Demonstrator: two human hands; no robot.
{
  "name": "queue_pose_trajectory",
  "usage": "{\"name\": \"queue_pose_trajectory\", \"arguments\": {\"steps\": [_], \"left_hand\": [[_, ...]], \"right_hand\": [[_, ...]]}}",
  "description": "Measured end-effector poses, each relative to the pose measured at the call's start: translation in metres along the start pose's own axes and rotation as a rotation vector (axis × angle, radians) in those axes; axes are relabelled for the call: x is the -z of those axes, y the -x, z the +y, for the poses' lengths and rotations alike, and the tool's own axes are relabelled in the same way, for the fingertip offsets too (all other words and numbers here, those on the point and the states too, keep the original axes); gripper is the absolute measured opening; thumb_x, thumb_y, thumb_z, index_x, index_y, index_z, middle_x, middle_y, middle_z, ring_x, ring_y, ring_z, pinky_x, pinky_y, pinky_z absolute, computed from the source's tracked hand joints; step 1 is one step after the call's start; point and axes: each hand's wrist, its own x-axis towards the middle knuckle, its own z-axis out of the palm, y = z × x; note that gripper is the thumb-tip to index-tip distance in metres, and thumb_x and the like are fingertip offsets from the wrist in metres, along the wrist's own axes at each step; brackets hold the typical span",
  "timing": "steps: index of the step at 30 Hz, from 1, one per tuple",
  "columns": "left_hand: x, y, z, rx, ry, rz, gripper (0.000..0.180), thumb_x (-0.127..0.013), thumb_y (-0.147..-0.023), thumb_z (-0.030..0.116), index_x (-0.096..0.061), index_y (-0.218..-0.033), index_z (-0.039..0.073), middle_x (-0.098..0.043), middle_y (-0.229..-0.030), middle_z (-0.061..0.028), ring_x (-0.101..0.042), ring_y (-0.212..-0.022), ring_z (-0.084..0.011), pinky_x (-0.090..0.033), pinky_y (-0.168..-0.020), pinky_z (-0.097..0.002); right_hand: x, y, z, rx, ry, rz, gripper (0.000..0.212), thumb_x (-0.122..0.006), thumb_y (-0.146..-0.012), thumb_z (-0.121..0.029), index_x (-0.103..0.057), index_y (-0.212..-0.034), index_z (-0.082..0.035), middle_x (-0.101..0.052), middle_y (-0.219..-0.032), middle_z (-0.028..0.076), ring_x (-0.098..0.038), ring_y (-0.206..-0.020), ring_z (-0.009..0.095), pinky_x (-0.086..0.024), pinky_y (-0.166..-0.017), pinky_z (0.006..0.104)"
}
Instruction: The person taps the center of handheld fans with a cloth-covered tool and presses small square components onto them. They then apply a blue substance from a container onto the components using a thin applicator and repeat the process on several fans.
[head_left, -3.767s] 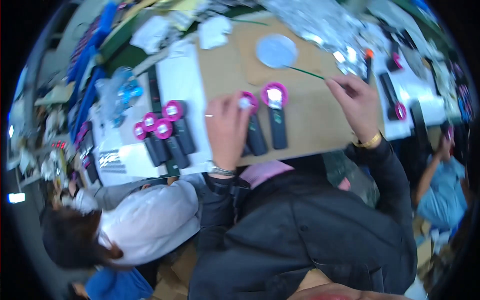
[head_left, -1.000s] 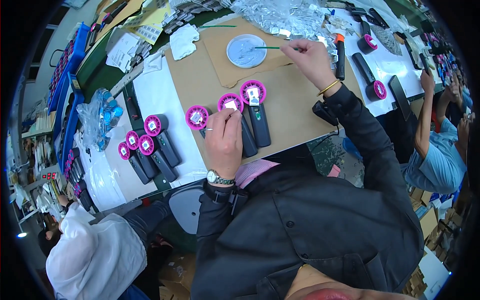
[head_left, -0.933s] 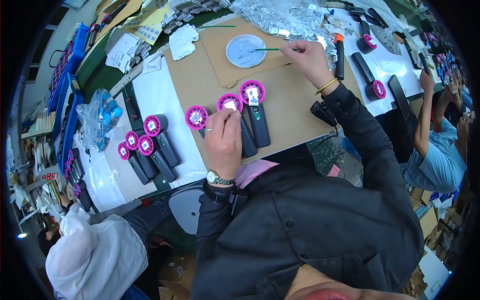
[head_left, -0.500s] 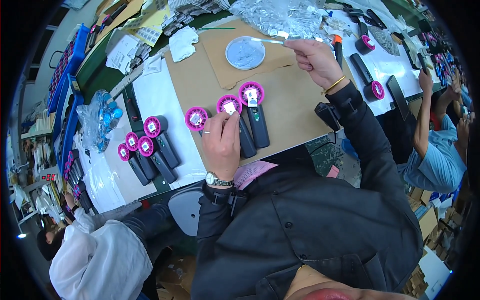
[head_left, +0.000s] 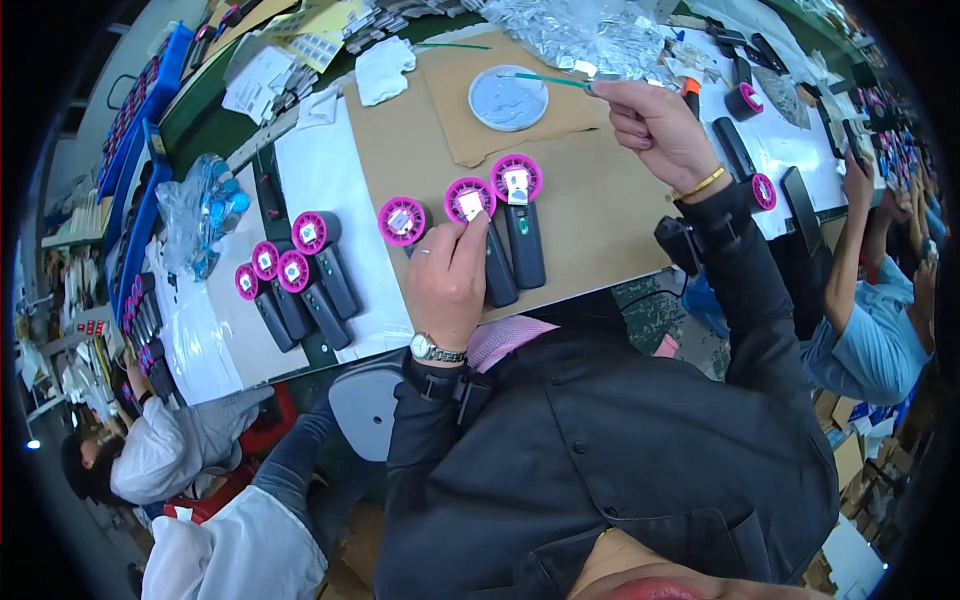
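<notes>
My right hand (head_left: 657, 130) pinches a thin green stick (head_left: 553, 79). The stick's far end is over a round white dish (head_left: 510, 122) of pale grey paste. Low over the brown board, my left hand (head_left: 450, 280) has thumb and fingers closed at the edge of a small white square piece (head_left: 472, 203). That piece lies on the pink head of the middle handheld fan (head_left: 499, 275). To its right lies another dark-handled fan (head_left: 525, 245) with a silvery piece at its hub. A third fan (head_left: 402, 221) sits to the left, its handle mostly hidden by my left hand.
Several pink-headed fans (head_left: 325, 300) lie at the left. A bag of blue caps (head_left: 210, 215) and blue trays (head_left: 140, 190) stand beyond them. A white cloth (head_left: 384, 72) and crumpled clear plastic (head_left: 580, 35) lie at the back. Co-workers sit on both sides.
The view has shifted slightly. My right hand keeps the stick at the dish, and the stick now looks green rather than pale. My left hand stays at the middle fan. A co-worker at left has moved.
</notes>
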Motion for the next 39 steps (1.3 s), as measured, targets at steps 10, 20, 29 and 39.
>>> {"name": "queue_pose_trajectory", "arguments": {"steps": [10,20,29,39], "left_hand": [[0.001,0.005,-0.007,-0.059,0.030,0.066,0.029,-0.080,-0.088,0.001,-0.077,-0.117,0.004,-0.070,-0.098,-0.0087,-0.070,-0.087,-0.0290,-0.056,-0.074,-0.0428],[0.005,0.004,-0.004,-0.049,0.023,0.069,0.025,-0.081,-0.089,0.005,-0.075,-0.113,0.006,-0.071,-0.100,-0.0079,-0.072,-0.090,-0.0285,-0.056,-0.074,-0.0421],[0.009,0.003,-0.012,-0.086,-0.043,0.049,0.029,-0.077,-0.086,0.004,-0.076,-0.114,0.007,-0.071,-0.099,-0.0061,-0.071,-0.088,-0.0268,-0.055,-0.073,-0.0403],[0.010,0.004,-0.014,-0.092,-0.042,0.048,0.030,-0.075,-0.084,0.004,-0.077,-0.114,0.008,-0.071,-0.098,-0.0055,-0.071,-0.087,-0.0261,-0.055,-0.073,-0.0403]], "right_hand": [[-0.051,0.070,0.031,0.934,0.977,-0.111,0.026,-0.083,-0.092,-0.002,-0.078,-0.117,0.001,-0.054,-0.075,0.000,-0.054,-0.065,0.013,-0.040,-0.056,0.0291],[-0.063,0.069,0.042,1.311,1.389,-0.362,0.044,-0.085,-0.071,-0.002,-0.079,-0.114,-0.001,-0.057,-0.084,0.003,-0.064,-0.070,0.019,-0.049,-0.056,0.0363],[-0.065,0.065,0.041,1.281,1.477,-0.392,0.039,-0.084,-0.074,-0.005,-0.078,-0.112,-0.004,-0.058,-0.086,0.003,-0.066,-0.075,0.019,-0.051,-0.059,0.0361],[-0.068,0.066,0.033,1.217,1.436,-0.375,0.040,-0.084,-0.075,-0.005,-0.078,-0.114,-0.007,-0.062,-0.089,0.003,-0.066,-0.075,0.021,-0.052,-0.061,0.0363]]}}
